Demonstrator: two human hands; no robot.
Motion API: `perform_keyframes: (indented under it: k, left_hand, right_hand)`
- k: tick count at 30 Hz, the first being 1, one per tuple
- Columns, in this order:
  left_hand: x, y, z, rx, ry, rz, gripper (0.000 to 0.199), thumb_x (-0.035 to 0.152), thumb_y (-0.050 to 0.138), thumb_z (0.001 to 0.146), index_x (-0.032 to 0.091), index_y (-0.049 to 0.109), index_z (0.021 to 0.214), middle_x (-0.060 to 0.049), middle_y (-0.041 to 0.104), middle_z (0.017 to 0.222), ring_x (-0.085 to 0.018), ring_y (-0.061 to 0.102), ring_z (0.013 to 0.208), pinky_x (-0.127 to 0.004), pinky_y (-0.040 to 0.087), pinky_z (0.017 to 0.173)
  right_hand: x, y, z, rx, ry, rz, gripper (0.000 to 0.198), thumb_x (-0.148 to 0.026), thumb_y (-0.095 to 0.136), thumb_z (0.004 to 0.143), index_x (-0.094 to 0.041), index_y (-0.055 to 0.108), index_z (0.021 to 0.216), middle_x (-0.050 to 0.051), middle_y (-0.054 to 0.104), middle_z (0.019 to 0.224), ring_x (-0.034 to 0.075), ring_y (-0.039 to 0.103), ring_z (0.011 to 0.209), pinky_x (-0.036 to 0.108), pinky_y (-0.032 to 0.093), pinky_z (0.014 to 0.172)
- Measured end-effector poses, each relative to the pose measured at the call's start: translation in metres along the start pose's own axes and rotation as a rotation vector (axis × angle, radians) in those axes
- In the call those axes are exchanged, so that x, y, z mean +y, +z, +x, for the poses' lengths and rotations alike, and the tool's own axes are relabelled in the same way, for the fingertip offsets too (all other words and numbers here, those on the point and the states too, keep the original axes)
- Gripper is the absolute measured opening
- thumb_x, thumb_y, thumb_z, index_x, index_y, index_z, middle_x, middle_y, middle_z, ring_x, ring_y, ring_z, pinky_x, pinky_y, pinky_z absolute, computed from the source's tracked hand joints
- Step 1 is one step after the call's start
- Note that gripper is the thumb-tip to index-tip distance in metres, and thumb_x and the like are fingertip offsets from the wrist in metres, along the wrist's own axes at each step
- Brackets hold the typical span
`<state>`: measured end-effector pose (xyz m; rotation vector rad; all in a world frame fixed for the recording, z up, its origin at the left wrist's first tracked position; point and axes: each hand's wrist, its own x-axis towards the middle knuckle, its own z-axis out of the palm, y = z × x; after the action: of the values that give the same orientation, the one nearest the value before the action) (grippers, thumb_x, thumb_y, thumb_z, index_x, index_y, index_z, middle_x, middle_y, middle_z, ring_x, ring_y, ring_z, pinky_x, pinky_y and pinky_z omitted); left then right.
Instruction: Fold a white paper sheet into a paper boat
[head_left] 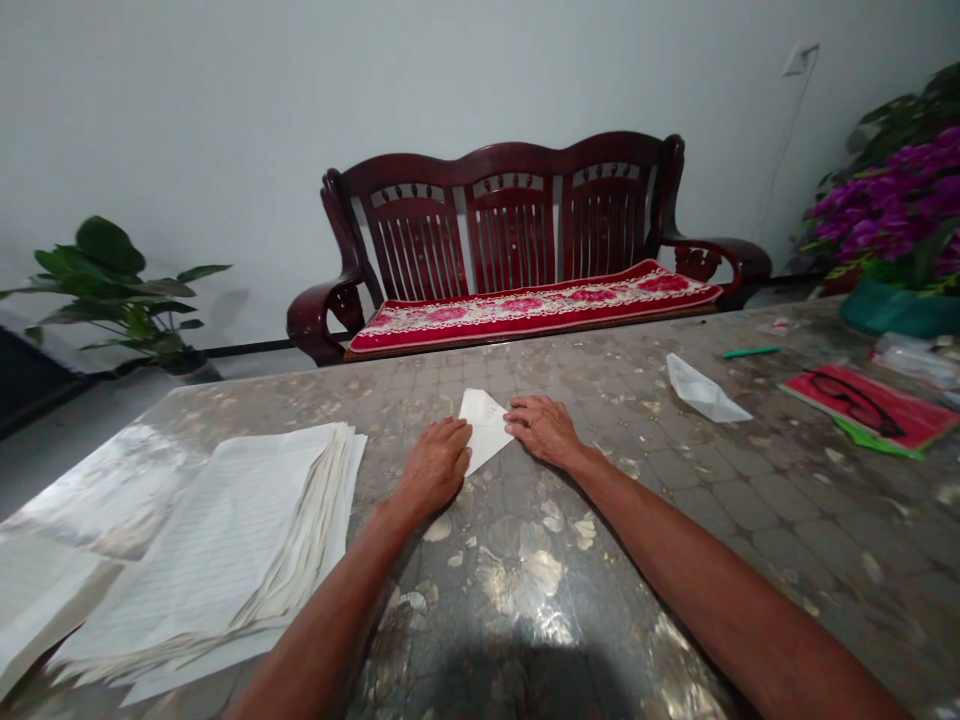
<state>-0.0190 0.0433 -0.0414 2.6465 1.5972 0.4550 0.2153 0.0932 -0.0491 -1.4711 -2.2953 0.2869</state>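
Note:
A small sheet of folded white paper (pixel 486 425), with a pointed lower end and slanted edges, lies on the table in front of me. My left hand (pixel 437 462) is at its left edge, fingers bent and held close together on the paper. At the right corner, my right hand (pixel 546 430) has its fingertips on the paper, gripping its edge from above. Any part of the paper beneath the fingers is hidden. Off to the right sits a folded white paper boat (pixel 703 388), apart from both hands.
A thick stack of lined paper (pixel 225 540) lies left, beside more sheets (pixel 45 590). On the right are a green pen (pixel 751 352), black glasses (pixel 855 398) on a red booklet (pixel 919 412), and a flower pot (pixel 892 308). A wooden bench (pixel 510 235) stands beyond the patterned table (pixel 525 560).

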Motion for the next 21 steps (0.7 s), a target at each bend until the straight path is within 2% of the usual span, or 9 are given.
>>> perform_keyframes:
  k: [2, 5, 8, 12, 16, 18, 21]
  left_hand:
    - [0.007, 0.003, 0.008, 0.043, 0.035, -0.021, 0.046, 0.019, 0.045, 0.095, 0.016, 0.055, 0.140, -0.014, 0.051, 0.151, -0.029, 0.042, 0.144, -0.052, 0.034, 0.120]
    - [0.014, 0.010, 0.011, -0.030, 0.084, -0.074, 0.043, 0.026, 0.043, 0.100, 0.018, 0.057, 0.139, -0.012, 0.055, 0.148, -0.028, 0.046, 0.142, -0.050, 0.037, 0.119]
    - [0.009, 0.011, 0.001, -0.027, 0.050, -0.075, 0.044, 0.032, 0.042, 0.102, 0.018, 0.056, 0.141, -0.012, 0.055, 0.149, -0.029, 0.045, 0.142, -0.052, 0.037, 0.119]
    - [0.001, 0.003, -0.010, -0.035, 0.039, -0.069, 0.043, 0.031, 0.044, 0.100, 0.017, 0.059, 0.137, -0.012, 0.058, 0.145, -0.029, 0.049, 0.139, -0.051, 0.039, 0.118]
    - [0.014, 0.002, -0.002, 0.016, 0.067, -0.058, 0.044, 0.022, 0.043, 0.098, 0.016, 0.056, 0.139, -0.013, 0.052, 0.150, -0.027, 0.046, 0.142, -0.049, 0.037, 0.120]
    - [0.022, 0.006, 0.002, -0.018, 0.119, -0.060, 0.045, 0.022, 0.042, 0.098, 0.017, 0.054, 0.142, -0.012, 0.051, 0.152, -0.027, 0.043, 0.143, -0.049, 0.036, 0.121]
    - [0.024, 0.011, 0.000, -0.062, 0.118, -0.054, 0.046, 0.026, 0.038, 0.101, 0.016, 0.051, 0.144, -0.012, 0.051, 0.152, -0.027, 0.043, 0.144, -0.050, 0.035, 0.121]
  right_hand:
    - [0.000, 0.000, 0.000, 0.004, -0.001, -0.001, 0.026, -0.040, 0.059, 0.095, -0.033, 0.076, 0.115, 0.002, 0.063, 0.139, 0.026, 0.053, 0.127, 0.044, 0.040, 0.103]
    - [0.000, 0.000, 0.000, 0.017, -0.005, -0.001, 0.027, -0.040, 0.060, 0.095, -0.033, 0.075, 0.115, 0.001, 0.064, 0.138, 0.026, 0.053, 0.127, 0.044, 0.041, 0.103]
    - [0.001, 0.000, 0.000, 0.020, -0.013, 0.005, 0.027, -0.039, 0.060, 0.095, -0.033, 0.075, 0.115, 0.002, 0.064, 0.138, 0.026, 0.054, 0.126, 0.044, 0.041, 0.103]
    - [0.001, 0.001, 0.001, 0.007, -0.011, 0.017, 0.027, -0.039, 0.060, 0.094, -0.033, 0.075, 0.116, 0.002, 0.064, 0.138, 0.026, 0.053, 0.127, 0.045, 0.040, 0.105]
    - [0.002, 0.002, 0.001, 0.009, -0.001, 0.011, 0.027, -0.041, 0.060, 0.094, -0.033, 0.076, 0.115, 0.002, 0.063, 0.139, 0.026, 0.053, 0.128, 0.045, 0.040, 0.104]
    - [0.002, 0.002, 0.001, 0.015, -0.004, 0.003, 0.027, -0.041, 0.060, 0.094, -0.033, 0.076, 0.115, 0.002, 0.063, 0.139, 0.026, 0.053, 0.128, 0.044, 0.040, 0.104]
    - [0.002, 0.002, 0.001, 0.018, -0.013, 0.000, 0.027, -0.041, 0.059, 0.095, -0.033, 0.075, 0.116, 0.002, 0.063, 0.139, 0.026, 0.053, 0.127, 0.044, 0.040, 0.104]
